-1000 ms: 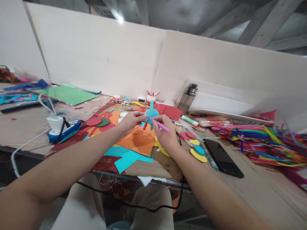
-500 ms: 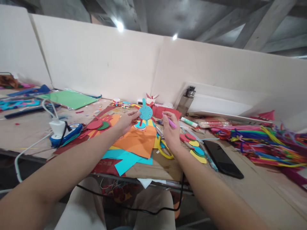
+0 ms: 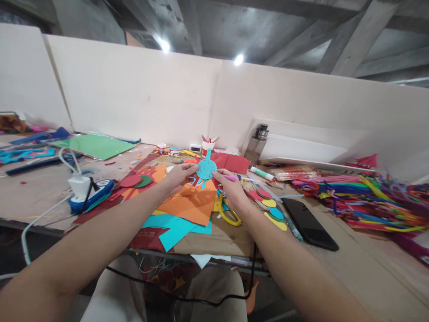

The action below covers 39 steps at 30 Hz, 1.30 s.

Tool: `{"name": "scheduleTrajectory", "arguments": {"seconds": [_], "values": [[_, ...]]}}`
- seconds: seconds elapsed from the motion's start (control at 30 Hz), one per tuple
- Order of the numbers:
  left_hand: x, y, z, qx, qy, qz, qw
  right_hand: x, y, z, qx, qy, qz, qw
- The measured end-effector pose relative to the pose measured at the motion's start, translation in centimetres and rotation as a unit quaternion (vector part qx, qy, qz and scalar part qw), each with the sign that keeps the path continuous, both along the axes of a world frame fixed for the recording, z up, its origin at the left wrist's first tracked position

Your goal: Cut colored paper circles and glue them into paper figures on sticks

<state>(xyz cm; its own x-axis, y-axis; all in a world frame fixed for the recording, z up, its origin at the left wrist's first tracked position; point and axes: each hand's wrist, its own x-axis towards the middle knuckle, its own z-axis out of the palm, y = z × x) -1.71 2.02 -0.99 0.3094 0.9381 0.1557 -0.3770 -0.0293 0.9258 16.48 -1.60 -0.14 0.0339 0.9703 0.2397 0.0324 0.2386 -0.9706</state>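
Observation:
A light-blue paper disc (image 3: pixel 206 169) with a strip standing up from its top and another below is held up over the table. My left hand (image 3: pixel 182 177) pinches its left edge. At its lower right edge are the fingertips of my right hand (image 3: pixel 231 188), which also holds a purple pen (image 3: pixel 231 177) pointing right. Orange paper (image 3: pixel 191 206) lies beneath, with light-blue paper strips (image 3: pixel 172 232) in front of it. Yellow-handled scissors (image 3: pixel 229 218) rest just below my right hand.
Red and green discs (image 3: pixel 130 180) lie left of the orange paper, near a blue power strip (image 3: pixel 90 199). To the right are coloured discs (image 3: pixel 275 213), a black phone (image 3: pixel 310 223), a glue stick (image 3: pixel 262 173), a bottle (image 3: pixel 256 145) and many pipe cleaners (image 3: pixel 362 201).
My right hand has moved left and its fingertips have come to the blue disc's edge. The disc has shifted slightly right and down. The camera view has tilted slightly upward.

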Motion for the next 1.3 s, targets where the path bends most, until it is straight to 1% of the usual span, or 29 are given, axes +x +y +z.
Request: {"name": "scheduleTrajectory", "arguments": {"seconds": [0.1,0.2,0.33,0.4,0.47,0.53,0.6,0.67,0.73,0.8,0.83,0.87,0.93,1.0,1.07,1.2,1.3], "values": [[0.0,0.2,-0.3,-0.011,0.010,0.003,1.000,-0.1,-0.2,0.2,-0.030,0.037,-0.004,0.999],[-0.1,0.2,-0.4,-0.002,0.007,0.003,1.000,0.0,-0.2,0.1,-0.050,0.045,0.001,0.998],[0.0,0.3,-0.4,0.011,-0.001,0.010,1.000,0.0,-0.1,0.0,-0.052,0.040,0.004,0.998],[-0.1,0.3,-0.3,0.008,-0.005,0.032,0.999,-0.1,-0.1,0.0,-0.044,0.042,0.003,0.998],[-0.1,0.4,-0.3,0.010,-0.007,0.073,0.997,-0.1,0.0,0.0,-0.031,0.037,-0.017,0.999],[-0.3,0.6,-0.3,0.021,-0.003,0.120,0.993,-0.1,0.2,-0.2,-0.005,0.009,-0.051,0.999],[-0.4,0.6,-0.3,0.026,0.000,0.159,0.987,0.1,0.5,-0.5,0.036,-0.045,-0.072,0.996],[-0.6,0.6,-0.2,0.017,-0.009,0.177,0.984,0.3,0.5,-0.7,0.091,-0.111,-0.072,0.987],[-0.6,0.6,-0.1,0.000,-0.024,0.182,0.983,0.4,0.3,-0.8,0.151,-0.189,-0.067,0.968],[-0.8,0.6,0.0,-0.013,-0.037,0.183,0.982,0.4,-0.3,-0.8,0.202,-0.288,-0.059,0.934],[-0.8,0.7,0.1,-0.016,-0.043,0.182,0.982,0.2,-0.6,-0.7,0.212,-0.345,-0.055,0.913],[-0.9,0.7,0.2,-0.017,-0.050,0.180,0.982,0.1,-1.0,-0.6,0.210,-0.403,-0.052,0.889],[-1.0,0.7,0.3,-0.014,-0.062,0.175,0.983,-0.4,-1.7,-0.4,0.174,-0.504,-0.040,0.845],[-1.1,0.7,0.4,-0.009,-0.068,0.176,0.982,-0.8,-2.3,-0.3,0.128,-0.565,-0.020,0.814],[-1.2,0.7,0.4,-0.005,-0.070,0.177,0.982,-1.1,-2.7,-0.1,0.107,-0.592,0.004,0.799],[-1.1,0.7,0.3,-0.011,-0.076,0.160,0.984,-1.0,-3.5,0.2,0.096,-0.621,0.040,0.777],[-1.1,0.7,0.2,-0.021,-0.083,0.145,0.986,-0.6,-3.8,0.5,0.073,-0.628,0.082,0.771]]}}
